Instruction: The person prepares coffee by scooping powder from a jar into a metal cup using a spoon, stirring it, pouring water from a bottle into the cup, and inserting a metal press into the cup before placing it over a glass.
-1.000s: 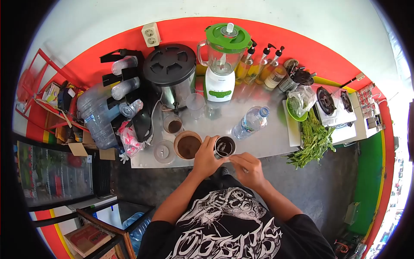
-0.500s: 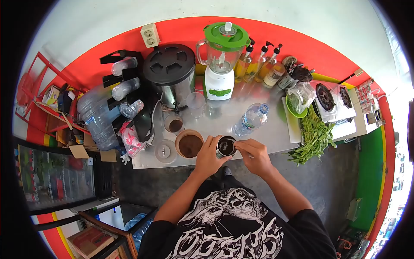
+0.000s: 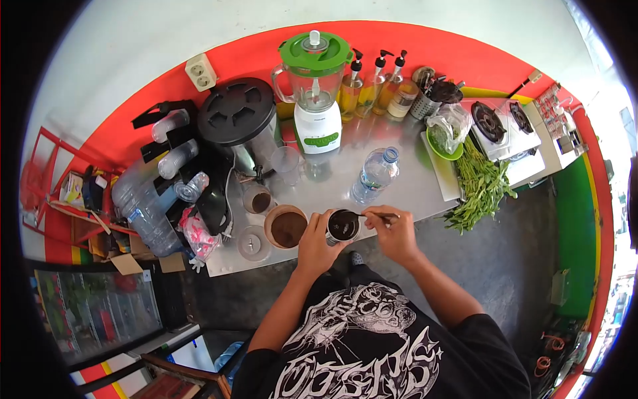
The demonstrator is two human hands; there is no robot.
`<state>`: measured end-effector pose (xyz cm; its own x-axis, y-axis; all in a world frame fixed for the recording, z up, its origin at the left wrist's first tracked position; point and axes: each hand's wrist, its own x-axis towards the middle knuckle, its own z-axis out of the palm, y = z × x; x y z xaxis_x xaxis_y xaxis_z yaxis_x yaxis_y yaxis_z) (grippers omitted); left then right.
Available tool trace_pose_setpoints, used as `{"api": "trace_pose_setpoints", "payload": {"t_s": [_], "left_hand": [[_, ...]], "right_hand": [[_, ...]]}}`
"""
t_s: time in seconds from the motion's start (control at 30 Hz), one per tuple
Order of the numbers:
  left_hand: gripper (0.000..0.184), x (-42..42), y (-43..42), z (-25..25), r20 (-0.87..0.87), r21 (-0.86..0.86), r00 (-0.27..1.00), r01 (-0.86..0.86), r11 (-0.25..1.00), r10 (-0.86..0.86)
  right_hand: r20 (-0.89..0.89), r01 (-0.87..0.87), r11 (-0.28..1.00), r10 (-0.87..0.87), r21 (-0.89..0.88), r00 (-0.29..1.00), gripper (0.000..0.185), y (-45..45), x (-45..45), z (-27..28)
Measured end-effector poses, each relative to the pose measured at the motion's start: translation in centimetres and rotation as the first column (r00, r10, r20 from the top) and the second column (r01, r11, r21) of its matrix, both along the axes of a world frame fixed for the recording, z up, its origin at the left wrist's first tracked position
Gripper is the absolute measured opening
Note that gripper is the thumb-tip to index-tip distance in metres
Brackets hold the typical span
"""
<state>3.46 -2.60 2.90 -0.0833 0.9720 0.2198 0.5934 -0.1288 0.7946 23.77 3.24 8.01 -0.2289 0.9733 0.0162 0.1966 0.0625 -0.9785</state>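
Left hand (image 3: pixel 317 246) clasped cup (image 3: pixel 343 227) at its nine o'clock, right hand (image 3: pixel 396 239) pinched utensil (image 3: pixel 363 215) at three; steel counter (image 3: pixel 319 193) towards twelve, stove (image 3: pixel 506 130) at two.

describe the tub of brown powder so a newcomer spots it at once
On the steel table, look just left of the left hand. The tub there is round, tan-rimmed and holds brown powder; the clear cup behind it is narrower, with less inside.

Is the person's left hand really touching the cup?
Touching. The head view shows the left hand curled around the cup, fingers and thumb against its side, with no gap visible.
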Motion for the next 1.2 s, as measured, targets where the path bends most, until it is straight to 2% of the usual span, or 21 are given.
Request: {"api": "trace_pose_setpoints", "payload": {"t_s": [0.03,0.07,0.13,0.2,0.3,0.37,0.4,0.47,0.5,0.53,0.6,0.63,0.7,0.73,0.8,0.83,0.9,1.03,1.1,1.13,1.2], "left_hand": [[0.081,-0.1,-0.1,0.1,-0.008,-0.012,1.000,-0.001,1.000,0.001],[0.081,-0.3,-0.1,0.2,-0.020,-0.016,1.000,0.011,1.000,-0.011],[0.081,-0.5,0.0,0.4,0.008,-0.022,0.998,0.060,0.998,-0.060],[0.080,-0.4,0.1,0.7,0.007,-0.034,0.995,0.099,0.995,-0.099],[0.081,-0.7,0.1,0.0,0.034,-0.025,0.993,0.111,0.994,-0.110],[0.082,-1.1,0.2,0.0,0.070,-0.011,0.994,0.088,0.996,-0.087],[0.082,-1.2,0.2,0.2,0.075,-0.009,0.993,0.097,0.995,-0.096],[0.081,-1.5,0.0,0.2,0.135,-0.015,0.988,0.081,0.997,-0.078],[0.082,-1.6,0.0,0.2,0.148,-0.026,0.987,0.075,0.997,-0.071],[0.082,-1.8,0.1,0.1,0.149,-0.026,0.986,0.075,0.997,-0.070],[0.084,-2.1,0.2,-0.2,0.091,0.025,0.992,0.091,0.996,-0.093],[0.084,-2.1,0.1,-0.3,0.092,0.023,0.992,0.089,0.996,-0.091],[0.083,-2.3,0.0,-0.3,-0.002,-0.035,0.994,0.112,0.993,-0.112],[0.083,-2.3,0.1,-0.2,0.000,-0.034,0.995,0.103,0.994,-0.103],[0.079,-2.0,0.3,0.2,0.045,-0.061,0.996,0.082,0.995,-0.080],[0.079,-1.8,0.4,0.2,0.046,-0.062,0.996,0.079,0.995,-0.076],[0.072,-1.1,0.8,0.2,0.037,-0.071,0.997,0.064,0.995,-0.062],[0.068,-0.2,1.2,-0.3,0.005,-0.037,1.000,0.020,0.999,-0.020],[0.067,-0.4,1.1,-0.2,0.007,-0.018,1.000,0.017,1.000,-0.017],[0.067,-0.6,1.0,-0.4,0.005,-0.020,1.000,0.016,1.000,-0.016],[0.072,-1.2,1.1,-1.1,-0.017,0.023,0.999,0.040,0.999,-0.039]], "right_hand": [[0.064,-0.087,0.996,0.086,0.020,0.994,0.014,0.6,0.6,1.1],[0.052,-0.076,0.997,0.075,0.018,0.996,0.014,1.2,1.0,2.3],[0.213,-0.320,0.942,0.335,-0.103,0.918,0.013,2.0,1.5,4.5],[0.229,-0.331,0.937,0.349,-0.111,0.909,0.013,2.4,1.1,4.4],[0.244,-0.349,0.928,0.371,-0.129,0.896,0.016,2.9,0.2,1.3],[-0.061,-0.135,0.961,0.124,-0.243,0.990,0.019,1.5,-1.6,-0.4],[-0.055,-0.125,0.962,0.115,-0.241,0.992,0.019,0.7,-2.4,-0.8],[-0.153,0.130,0.965,-0.167,-0.229,0.974,0.020,-0.9,-4.3,-1.7],[-0.192,0.198,0.960,-0.235,-0.196,0.953,0.017,-1.5,-5.0,-3.1],[-0.190,0.198,0.960,-0.235,-0.196,0.953,0.017,-2.2,-5.2,-3.1],[-0.108,0.224,0.974,-0.220,0.024,0.969,0.014,-3.1,-5.6,-2.8],[-0.107,0.222,0.975,-0.218,0.022,0.970,0.014,-3.4,-5.3,-2.4],[0.103,0.042,0.929,-0.085,0.368,0.991,0.013,-3.8,-3.7,-1.2],[0.104,0.033,0.929,-0.076,0.369,0.992,0.013,-3.6,-3.0,-0.4],[0.377,-0.260,0.670,-0.032,0.695,0.926,0.027,-3.2,-1.7,0.6],[0.378,-0.263,0.670,-0.028,0.694,0.926,0.027,-3.2,-1.6,0.6],[0.521,-0.407,0.607,-0.013,0.683,0.853,0.038,-3.2,-1.4,0.4],[0.510,-0.398,0.644,0.015,0.653,0.860,0.039,-3.5,-2.2,-2.6],[0.389,-0.345,0.671,0.090,0.657,0.917,0.037,-3.5,-2.5,-3.0],[0.387,-0.345,0.672,0.093,0.656,0.917,0.037,-3.4,-2.2,-3.0],[0.421,-0.480,0.615,0.251,0.626,0.871,0.037,-2.4,-0.8,-2.8]]}}
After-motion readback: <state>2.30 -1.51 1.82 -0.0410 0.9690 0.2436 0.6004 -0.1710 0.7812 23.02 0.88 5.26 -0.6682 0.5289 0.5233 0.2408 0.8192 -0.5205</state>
